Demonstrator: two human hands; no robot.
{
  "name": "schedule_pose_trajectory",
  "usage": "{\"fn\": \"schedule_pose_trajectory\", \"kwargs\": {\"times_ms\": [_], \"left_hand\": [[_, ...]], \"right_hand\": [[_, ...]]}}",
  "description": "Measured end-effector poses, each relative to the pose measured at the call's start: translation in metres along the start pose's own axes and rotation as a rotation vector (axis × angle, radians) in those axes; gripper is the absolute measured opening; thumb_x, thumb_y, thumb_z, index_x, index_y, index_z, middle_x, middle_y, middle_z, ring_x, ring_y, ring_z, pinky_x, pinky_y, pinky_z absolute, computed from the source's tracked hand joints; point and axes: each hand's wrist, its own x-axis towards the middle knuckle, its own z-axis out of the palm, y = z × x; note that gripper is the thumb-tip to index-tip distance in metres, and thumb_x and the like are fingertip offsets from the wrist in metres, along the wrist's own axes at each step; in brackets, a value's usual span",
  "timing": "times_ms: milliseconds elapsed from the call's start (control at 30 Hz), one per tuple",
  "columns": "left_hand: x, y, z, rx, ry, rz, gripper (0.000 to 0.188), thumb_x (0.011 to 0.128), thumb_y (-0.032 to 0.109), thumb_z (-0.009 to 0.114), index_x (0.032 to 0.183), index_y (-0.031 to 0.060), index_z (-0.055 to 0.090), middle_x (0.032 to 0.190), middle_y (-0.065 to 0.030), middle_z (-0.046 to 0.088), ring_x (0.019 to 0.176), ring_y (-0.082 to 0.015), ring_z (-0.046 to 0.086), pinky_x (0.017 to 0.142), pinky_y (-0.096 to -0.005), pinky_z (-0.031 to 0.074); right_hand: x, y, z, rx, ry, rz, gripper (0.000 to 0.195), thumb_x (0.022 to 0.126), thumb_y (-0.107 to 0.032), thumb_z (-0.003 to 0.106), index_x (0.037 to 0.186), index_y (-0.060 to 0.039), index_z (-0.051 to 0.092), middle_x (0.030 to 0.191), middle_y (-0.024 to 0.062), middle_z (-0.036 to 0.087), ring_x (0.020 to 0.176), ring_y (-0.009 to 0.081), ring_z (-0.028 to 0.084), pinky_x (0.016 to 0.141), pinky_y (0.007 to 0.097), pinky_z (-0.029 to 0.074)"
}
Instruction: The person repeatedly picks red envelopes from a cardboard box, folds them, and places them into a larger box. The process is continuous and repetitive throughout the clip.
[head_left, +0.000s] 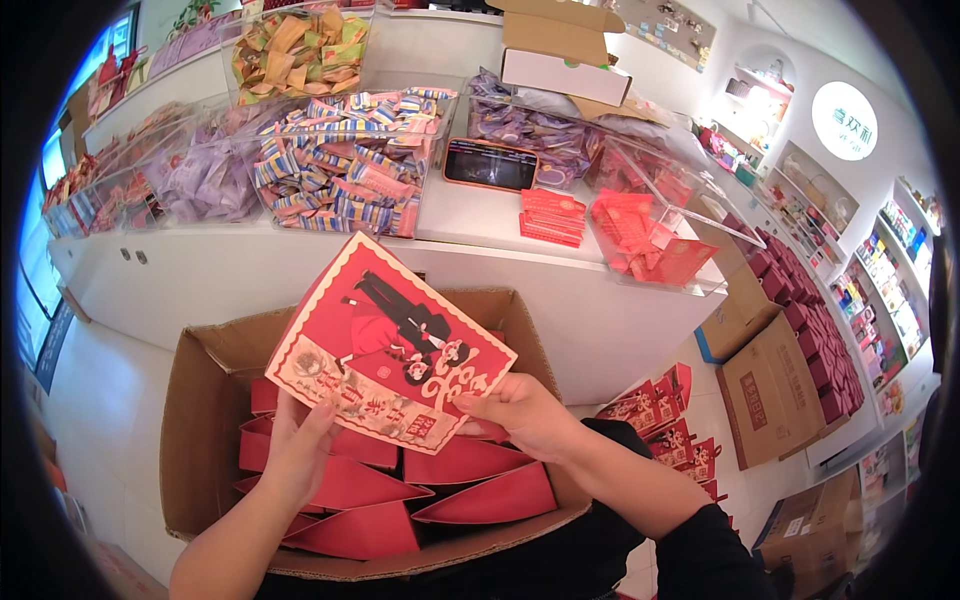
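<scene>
Both of my hands hold a red paper gift bag (397, 345) with a wavy cream border and a printed couple, tilted so that the picture lies sideways. My left hand (300, 442) grips its lower left edge, thumb on the front and the other fingers hidden behind. My right hand (525, 412) pinches the right corner between thumb and fingers. Beneath the bag stands an open cardboard box (202, 427), which holds several red folded paper bags (360, 480). The held bag covers part of the box's far side.
A white counter (480, 292) carries clear bins of wrapped snacks (345, 165), a phone (491, 165), a stack of red packets (553, 217) and a white carton (566, 75). Printed red bags (667, 427) stand on the floor at right, near cardboard cartons (776, 390).
</scene>
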Motion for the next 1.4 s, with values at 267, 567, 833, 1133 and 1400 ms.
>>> {"fn": "schedule_pose_trajectory", "kwargs": {"times_ms": [267,567,833,1133,1400], "left_hand": [[0.004,0.004,-0.025,0.285,-0.021,0.325,0.097,0.083,0.015,0.081,0.159,0.005,0.021,0.147,-0.0112,0.046,0.132,-0.0226,0.052,0.11,-0.0433,0.047],[-0.001,0.008,0.005,0.608,-0.203,0.533,0.11,0.069,0.019,0.091,0.156,0.0062,0.025,0.147,-0.0147,0.047,0.134,-0.0275,0.054,0.105,-0.047,0.054],[-0.006,0.014,0.005,0.729,-0.244,0.508,0.107,0.065,0.022,0.095,0.153,0.007,0.035,0.147,-0.0131,0.048,0.134,-0.0287,0.055,0.107,-0.0505,0.053],[-0.008,0.022,0.019,0.711,-0.283,0.439,0.106,0.066,0.021,0.094,0.154,0.009,0.038,0.145,-0.0118,0.048,0.134,-0.0284,0.055,0.108,-0.0479,0.052],[-0.005,0.054,-0.009,0.648,0.172,0.606,0.092,0.081,0.014,0.083,0.156,-0.0011,0.03,0.144,-0.0136,0.051,0.132,-0.0246,0.054,0.111,-0.038,0.046]], "right_hand": [[-0.005,-0.039,0.003,-0.927,0.427,-1.084,0.088,0.097,-0.029,0.073,0.162,0.0005,0.023,0.167,0.0229,0.028,0.157,0.0329,0.025,0.126,0.0492,0.022],[-0.034,-0.059,0.06,-1.731,0.071,-1.113,0.091,0.087,-0.056,0.071,0.154,-0.0015,0.043,0.161,0.0191,0.041,0.152,0.0355,0.035,0.124,0.0632,0.021],[-0.021,-0.039,0.069,-1.574,-0.071,-1.002,0.095,0.086,-0.056,0.07,0.153,0.0051,0.041,0.158,0.0211,0.044,0.15,0.0356,0.039,0.126,0.0598,0.02],[-0.021,-0.045,0.06,-1.662,-0.078,-0.989,0.097,0.088,-0.054,0.071,0.156,0.0051,0.035,0.162,0.0228,0.039,0.154,0.0356,0.032,0.126,0.0594,0.018],[-0.032,-0.043,0.001,-1.261,0.293,-0.939,0.07,0.093,-0.02,0.073,0.153,0.0007,0.044,0.161,0.0234,0.041,0.152,0.0394,0.035,0.125,0.0492,0.026]]}}
